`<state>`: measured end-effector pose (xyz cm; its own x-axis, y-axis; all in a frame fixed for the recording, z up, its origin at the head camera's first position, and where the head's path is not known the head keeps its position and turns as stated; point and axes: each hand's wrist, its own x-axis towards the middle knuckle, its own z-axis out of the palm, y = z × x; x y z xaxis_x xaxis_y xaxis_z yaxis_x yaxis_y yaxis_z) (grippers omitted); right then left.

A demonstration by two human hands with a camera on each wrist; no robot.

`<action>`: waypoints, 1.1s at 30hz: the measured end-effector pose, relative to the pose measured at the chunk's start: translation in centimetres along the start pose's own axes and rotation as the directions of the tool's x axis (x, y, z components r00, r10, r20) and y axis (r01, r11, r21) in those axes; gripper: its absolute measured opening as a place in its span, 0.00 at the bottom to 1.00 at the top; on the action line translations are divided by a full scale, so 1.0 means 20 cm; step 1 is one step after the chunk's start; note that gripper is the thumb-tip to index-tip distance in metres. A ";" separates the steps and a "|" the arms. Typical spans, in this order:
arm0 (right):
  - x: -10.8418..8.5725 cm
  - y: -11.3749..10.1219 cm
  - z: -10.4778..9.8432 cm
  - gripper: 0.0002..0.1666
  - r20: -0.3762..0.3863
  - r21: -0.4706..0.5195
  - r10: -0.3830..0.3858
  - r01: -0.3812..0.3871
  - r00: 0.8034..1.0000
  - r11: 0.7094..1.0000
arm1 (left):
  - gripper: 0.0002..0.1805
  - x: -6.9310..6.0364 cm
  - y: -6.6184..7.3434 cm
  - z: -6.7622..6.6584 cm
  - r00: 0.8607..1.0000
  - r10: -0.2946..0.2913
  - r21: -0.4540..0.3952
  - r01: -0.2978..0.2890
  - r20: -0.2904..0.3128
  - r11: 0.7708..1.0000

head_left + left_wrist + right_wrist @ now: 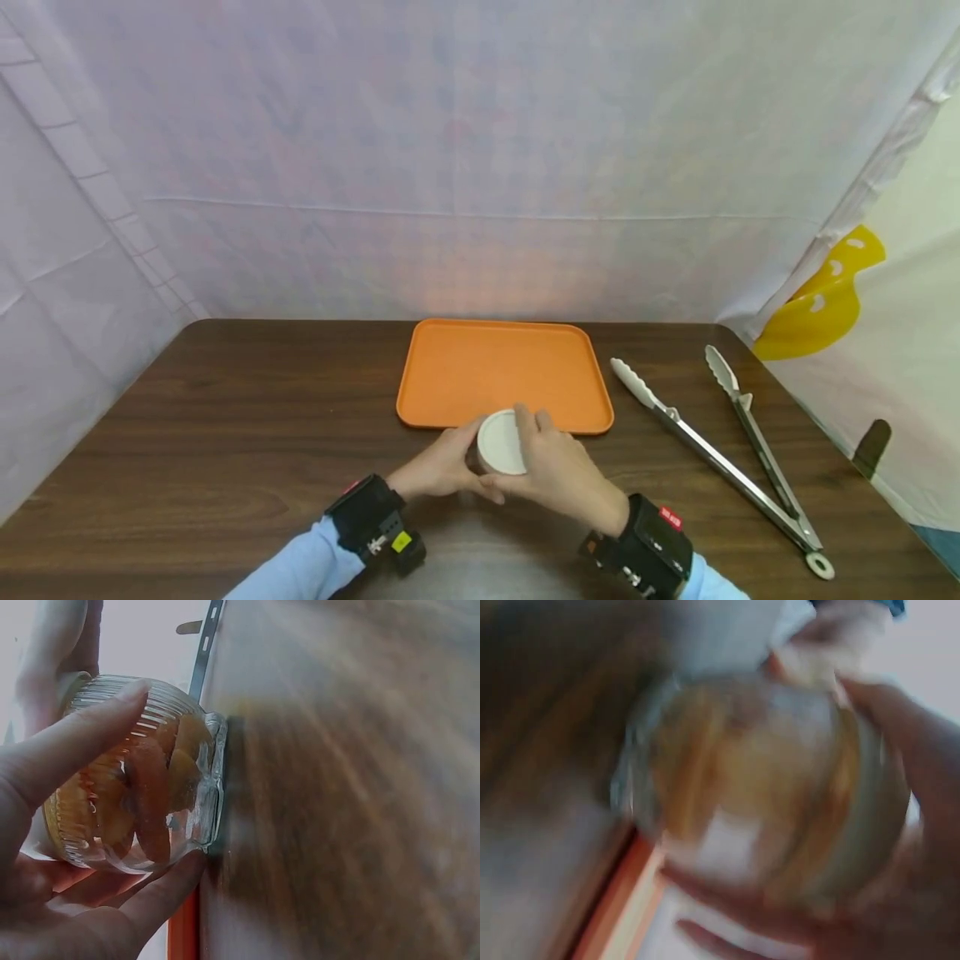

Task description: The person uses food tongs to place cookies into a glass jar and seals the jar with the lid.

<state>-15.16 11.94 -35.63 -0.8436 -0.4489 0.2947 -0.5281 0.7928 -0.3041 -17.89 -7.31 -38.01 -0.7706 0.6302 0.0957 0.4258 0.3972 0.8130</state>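
Observation:
A ribbed glass jar [154, 787] with orange and yellow pieces inside is between both hands, near the front edge of the tray. Its pale round lid [497, 444] faces up in the head view. My left hand [444, 467] grips the glass body, thumb on one side and fingers on the other. The right hand [562, 471] holds the lid from the right, its fingers over the rim. In the right wrist view the jar [742, 780] is blurred. The jar's base is at the tabletop; whether it touches I cannot tell.
An orange tray [502, 371] lies at the back middle of the dark wooden table [225, 433]. Long metal tongs [723, 458] lie spread on the right, their ring end toward the front. White cloth [450, 167] hangs behind the table.

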 end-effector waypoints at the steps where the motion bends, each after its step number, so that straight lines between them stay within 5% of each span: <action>1: 0.00 0.03 -0.02 0.54 0.061 0.058 -0.021 0.018 0.998 0.998 | 0.50 0.00 0.00 0.00 1.000 0.002 -0.005 -0.002 0.004 1.000; 5: 0.02 0.13 -0.07 0.59 0.194 0.267 -0.131 0.076 0.972 0.961 | 0.50 0.00 0.00 0.00 1.000 0.003 -0.018 -0.002 0.010 1.000; 10: 0.04 0.20 -0.03 0.54 0.167 0.355 -0.211 0.141 0.963 0.924 | 0.49 0.00 0.00 0.01 1.000 -0.014 -0.024 0.014 0.006 1.000; 16: 0.04 0.19 0.02 0.43 0.058 0.337 -0.202 0.171 0.978 0.926 | 0.48 0.00 0.01 0.01 1.000 -0.017 -0.005 0.017 -0.013 1.000; 23: 0.02 0.15 0.05 0.43 -0.061 0.256 -0.165 0.175 0.984 0.951 | 0.49 0.00 0.02 0.00 1.000 -0.002 0.010 0.002 -0.028 1.000; 33: -0.01 0.09 0.07 0.44 -0.123 0.192 -0.095 0.117 0.988 0.974 | 0.48 0.00 0.02 0.00 1.000 -0.025 -0.014 0.024 -0.015 1.000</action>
<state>-16.10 12.96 -37.47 -0.7713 -0.4677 0.4316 -0.6322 0.6407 -0.4356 -17.71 -7.18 -37.73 -0.7877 0.6103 0.0842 0.4001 0.4029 0.8231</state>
